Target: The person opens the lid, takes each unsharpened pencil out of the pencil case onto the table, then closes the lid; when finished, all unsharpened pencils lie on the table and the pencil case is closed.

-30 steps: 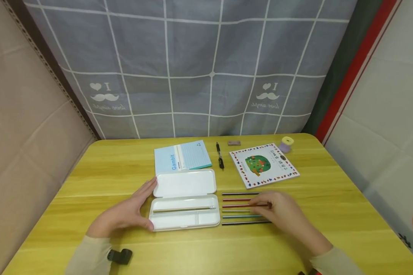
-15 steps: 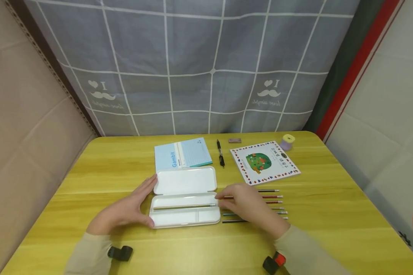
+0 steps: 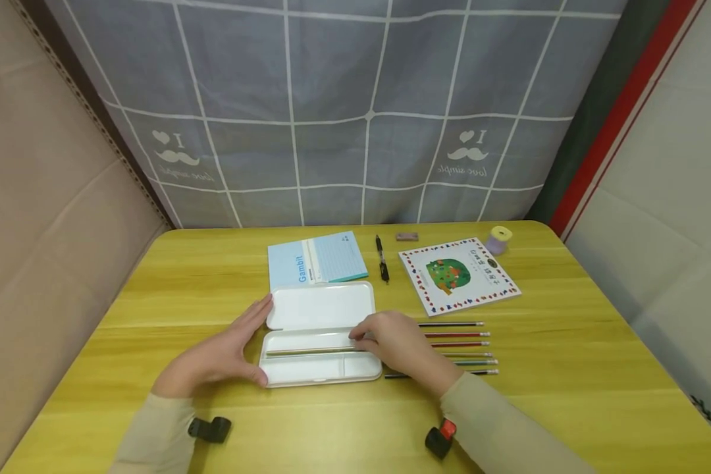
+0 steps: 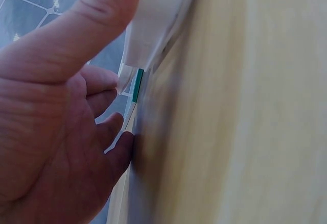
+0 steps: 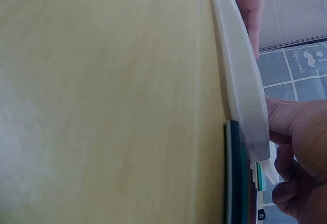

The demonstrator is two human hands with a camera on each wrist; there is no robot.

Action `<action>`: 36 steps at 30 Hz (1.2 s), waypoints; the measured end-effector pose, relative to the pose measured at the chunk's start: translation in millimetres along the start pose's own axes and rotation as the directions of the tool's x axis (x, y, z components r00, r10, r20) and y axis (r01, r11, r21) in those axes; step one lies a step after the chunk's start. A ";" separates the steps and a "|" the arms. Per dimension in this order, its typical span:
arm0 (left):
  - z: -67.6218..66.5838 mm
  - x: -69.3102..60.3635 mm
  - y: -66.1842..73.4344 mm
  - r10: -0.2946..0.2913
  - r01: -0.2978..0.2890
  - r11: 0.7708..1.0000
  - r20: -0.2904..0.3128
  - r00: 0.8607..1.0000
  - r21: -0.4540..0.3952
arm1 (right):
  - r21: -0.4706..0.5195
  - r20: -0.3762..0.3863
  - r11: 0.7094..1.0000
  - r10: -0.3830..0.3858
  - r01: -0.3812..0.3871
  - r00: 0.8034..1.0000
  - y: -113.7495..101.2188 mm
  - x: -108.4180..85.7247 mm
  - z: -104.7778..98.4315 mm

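An opened white pencil case (image 3: 322,307) lies with its lid folded back, and a gold pencil (image 3: 308,351) rests in the tray. Spread along the case's left side, my left hand (image 3: 219,359) touches the lid edge with its fingers and the front corner with its thumb. My right hand (image 3: 397,342) pinches the pencil's right end, which its bent fingers cover. In the left wrist view, the left hand (image 4: 56,122) is beside the case (image 4: 153,25). The right wrist view has the right hand (image 5: 306,142) at the case's end (image 5: 245,76).
Several pencils (image 3: 468,344) lie in rows right of the case, partly under the right hand. Behind are a blue notebook (image 3: 332,257), black pen (image 3: 382,260), eraser (image 3: 407,236), picture book (image 3: 459,276) and yellow-and-purple round object (image 3: 498,241). A grey curtain (image 3: 326,158) hangs behind the table.
My right hand has moved left from the row of pencils, past the case's right edge, to the pencil in the tray. My left hand has kept its place at the case.
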State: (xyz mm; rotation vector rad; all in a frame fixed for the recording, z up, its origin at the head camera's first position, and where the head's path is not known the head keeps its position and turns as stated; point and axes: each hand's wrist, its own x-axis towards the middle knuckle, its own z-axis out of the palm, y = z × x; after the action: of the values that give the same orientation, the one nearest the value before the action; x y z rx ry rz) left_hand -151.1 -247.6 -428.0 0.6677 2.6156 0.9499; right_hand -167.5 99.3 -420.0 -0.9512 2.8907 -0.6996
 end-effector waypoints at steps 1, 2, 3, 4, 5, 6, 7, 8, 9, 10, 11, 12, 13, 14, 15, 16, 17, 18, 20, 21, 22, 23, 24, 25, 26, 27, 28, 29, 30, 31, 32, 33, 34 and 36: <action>0.3 0.0 -0.1 0.000 0.000 1.000 0.000 1.000 -0.002 | 0.003 0.001 1.000 0.004 -0.004 1.000 0.6 0.4 1.0; 0.6 0.1 -0.3 0.001 -0.001 1.000 0.000 1.000 -0.004 | 0.004 0.001 1.000 0.007 -0.007 1.000 1.1 0.8 1.9; 0.9 0.2 -0.5 0.002 -0.002 1.000 0.000 1.000 -0.006 | 0.004 -0.001 1.000 0.006 -0.006 1.000 1.8 1.2 2.9; 1.2 0.3 -0.8 0.001 -0.001 1.000 0.000 1.000 -0.007 | 0.006 -0.004 1.000 0.003 -0.003 1.000 2.2 1.5 3.7; 1.5 0.3 -1.0 0.002 -0.002 1.000 -0.001 1.000 -0.011 | 0.005 -0.008 1.000 -0.002 0.002 1.000 2.7 2.1 4.7; 1.7 0.3 -1.3 0.002 -0.002 1.000 -0.003 1.000 -0.013 | 0.002 -0.012 1.000 -0.007 0.007 1.000 3.1 2.6 5.7; 1.9 0.6 -1.4 0.003 -0.003 1.000 -0.004 1.000 -0.015 | 0.001 -0.017 1.000 -0.013 0.013 1.000 3.3 2.7 6.4; 1.9 0.9 -1.5 0.004 -0.004 1.000 -0.004 1.000 -0.017 | 0.000 -0.022 1.000 -0.020 0.020 1.000 3.6 2.9 7.0; 2.1 1.2 -1.5 0.006 -0.006 1.000 -0.004 1.000 -0.018 | -0.006 -0.027 1.000 -0.027 0.027 0.999 3.9 3.2 8.1; 2.1 1.5 -1.4 0.007 -0.007 1.000 -0.005 1.000 -0.018 | -0.014 -0.029 0.999 -0.032 0.032 0.999 3.8 3.3 8.7; 2.1 1.5 -1.2 0.010 -0.010 1.000 -0.006 1.000 -0.020 | -0.025 -0.032 0.999 -0.038 0.037 0.999 3.8 3.6 9.5; 2.0 1.5 -1.0 0.011 -0.011 1.000 -0.006 1.000 -0.020 | -0.036 -0.034 0.998 -0.045 0.044 0.998 3.5 3.8 10.2; 1.9 1.5 -0.7 0.012 -0.012 1.000 -0.007 1.000 -0.021 | -0.048 -0.036 0.998 -0.051 0.049 0.998 3.1 4.0 10.6; 1.8 1.5 -0.3 0.012 -0.013 1.000 -0.007 1.000 -0.020 | -0.061 -0.039 0.997 -0.056 0.054 0.998 2.6 4.3 11.0; 1.7 1.4 0.1 0.014 -0.014 1.000 -0.007 1.000 -0.021 | -0.077 -0.041 0.995 -0.061 0.058 0.997 2.1 4.6 11.4; 1.6 1.3 0.5 0.013 -0.013 1.000 -0.007 1.000 -0.022 | -0.090 -0.041 0.994 -0.065 0.061 0.997 1.5 4.7 11.5; 1.4 1.1 0.9 0.012 -0.012 1.000 -0.007 1.000 -0.025 | -0.101 -0.043 0.993 -0.069 0.064 0.997 0.9 4.9 11.8; 1.3 1.0 1.3 0.011 -0.011 1.000 -0.007 1.000 -0.026 | -0.111 -0.042 0.992 -0.070 0.065 0.997 0.3 5.0 12.1; 1.2 0.8 1.6 0.009 -0.009 1.000 -0.005 1.000 -0.028 | -0.132 -0.039 0.989 -0.070 0.064 0.997 -1.1 4.9 12.2; 1.2 0.8 1.6 0.008 -0.008 1.000 -0.005 1.000 -0.029 | -0.141 -0.037 0.988 -0.068 0.063 0.997 -1.7 4.9 12.4; 1.4 0.8 1.5 0.007 -0.007 1.000 -0.004 1.000 -0.030 | -0.151 -0.036 0.987 -0.068 0.062 0.997 -2.2 4.7 12.6; 1.5 0.8 1.4 0.008 -0.008 1.000 -0.003 1.000 -0.030 | -0.160 -0.037 0.985 -0.068 0.062 0.997 -2.5 4.6 12.9; 1.7 0.8 1.2 0.007 -0.007 1.000 -0.003 1.000 -0.028 | -0.170 -0.038 0.984 -0.069 0.062 0.997 -2.8 4.3 13.0; 2.0 0.8 1.0 0.006 -0.006 1.000 -0.003 1.000 -0.027 | -0.179 -0.043 0.982 -0.070 0.062 0.997 -3.0 4.0 13.1; 2.1 0.7 0.9 0.005 -0.005 1.000 -0.002 1.000 -0.027 | -0.189 -0.051 0.980 -0.072 0.061 0.996 -3.3 3.5 13.0; 2.3 0.7 0.7 0.005 -0.005 1.000 -0.001 1.000 -0.021 | -0.199 -0.062 0.978 -0.076 0.062 0.995 -3.3 3.0 13.1; 2.5 0.7 0.7 0.003 -0.003 1.000 0.000 1.000 -0.019 | -0.209 -0.074 0.976 -0.080 0.063 0.994 -3.4 2.4 13.1; 2.6 0.6 0.6 0.001 -0.001 1.000 0.000 1.000 -0.019 | -0.217 -0.086 0.974 -0.085 0.065 0.993 -3.3 1.9 13.2; 2.7 0.6 0.6 0.000 0.000 1.000 0.001 1.000 -0.018 | -0.226 -0.098 0.972 -0.091 0.067 0.991 -3.4 1.2 13.1; 2.8 0.6 0.7 0.000 0.000 1.000 0.001 1.000 -0.018 | -0.235 -0.111 0.970 -0.097 0.069 0.989 -3.2 0.9 13.2; 2.8 0.6 0.7 0.001 -0.001 1.000 0.001 1.000 -0.018 | -0.239 -0.123 0.968 -0.103 0.071 0.987 -3.2 0.4 13.0; 2.9 0.5 0.7 0.000 0.000 1.000 0.001 1.000 -0.019 | -0.236 -0.132 0.969 -0.108 0.074 0.985 -3.1 0.0 12.8; 3.0 0.5 0.8 0.001 -0.001 1.000 0.001 1.000 -0.021 | -0.230 -0.141 0.970 -0.112 0.077 0.984 -3.1 -0.6 12.2; 3.1 0.5 0.8 0.002 -0.002 1.000 0.001 1.000 -0.019 | -0.203 -0.158 0.975 -0.119 0.086 0.980 -3.2 -1.7 10.3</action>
State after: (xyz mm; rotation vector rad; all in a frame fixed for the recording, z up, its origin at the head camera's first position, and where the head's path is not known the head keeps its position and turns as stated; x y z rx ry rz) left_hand -150.0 -245.1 -429.9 0.6668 2.6026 0.9731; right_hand -162.7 93.8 -428.2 -1.1213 3.1254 -0.5326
